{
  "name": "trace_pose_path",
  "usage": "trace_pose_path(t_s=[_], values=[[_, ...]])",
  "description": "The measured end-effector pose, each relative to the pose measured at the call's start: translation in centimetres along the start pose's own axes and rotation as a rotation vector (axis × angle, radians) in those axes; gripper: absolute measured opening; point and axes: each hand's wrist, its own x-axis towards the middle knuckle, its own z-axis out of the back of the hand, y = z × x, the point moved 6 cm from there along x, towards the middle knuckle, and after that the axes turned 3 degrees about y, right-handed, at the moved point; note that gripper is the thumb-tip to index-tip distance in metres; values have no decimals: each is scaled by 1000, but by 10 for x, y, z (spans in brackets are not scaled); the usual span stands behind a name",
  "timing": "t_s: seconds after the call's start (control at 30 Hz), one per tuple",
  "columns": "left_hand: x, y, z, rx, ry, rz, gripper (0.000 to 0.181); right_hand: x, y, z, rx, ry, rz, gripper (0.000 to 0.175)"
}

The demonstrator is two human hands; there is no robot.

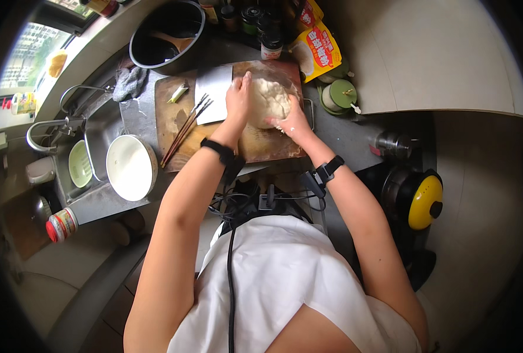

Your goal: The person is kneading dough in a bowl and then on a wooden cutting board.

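Note:
A pale, lumpy mass of dough [271, 99] sits on the worn wooden cutting board [270, 145], between my two hands. My left hand [240, 98] presses flat along its left side, fingers pointing away from me. Around the right and near side curls my right hand [293, 119], with bits of dough stuck to the skin. Left of the dough lies a flat whitish rectangular sheet [213, 103], partly covered by my left hand. Several brown chopsticks [184, 134] rest beside it, their far tips coated with something pale. A small yellow-green and white item [178, 93] lies farther left.
A large black pot [137, 44] with a wooden spatula [177, 42] stands behind. Yellow packets [318, 52], jars [271, 45] and a green-lidded canister [343, 95] line the back right. On the left are a white bowl [131, 167] and a sink [104, 128]. A yellow-lidded pan [424, 203] stands right.

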Motion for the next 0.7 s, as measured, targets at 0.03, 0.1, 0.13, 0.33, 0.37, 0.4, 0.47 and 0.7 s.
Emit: trace_pose_path(t_s=[0.03,0.1,0.13,0.33,0.37,0.4,0.47,0.7], values=[[-9,-13,9,-203,-26,-117,55,0,-3,8,0,-8,4,89],[-14,12,17,-203,223,320,58,-4,-4,3,-115,187,-7,87],[-14,19,16,-172,268,257,55,-5,3,0,-173,188,26,85],[-75,-59,-24,540,245,-647,48,-6,1,-11,94,266,-30,63],[-87,-66,-38,657,269,-766,49,-3,-14,-7,262,213,-3,58],[-86,-69,-38,691,190,-830,43,-1,-10,-9,437,187,41,54],[-62,-61,-44,692,269,-708,40,4,-12,-11,195,227,43,57],[10,-43,-59,652,216,-407,35,12,-5,-1,-154,125,-10,70]])
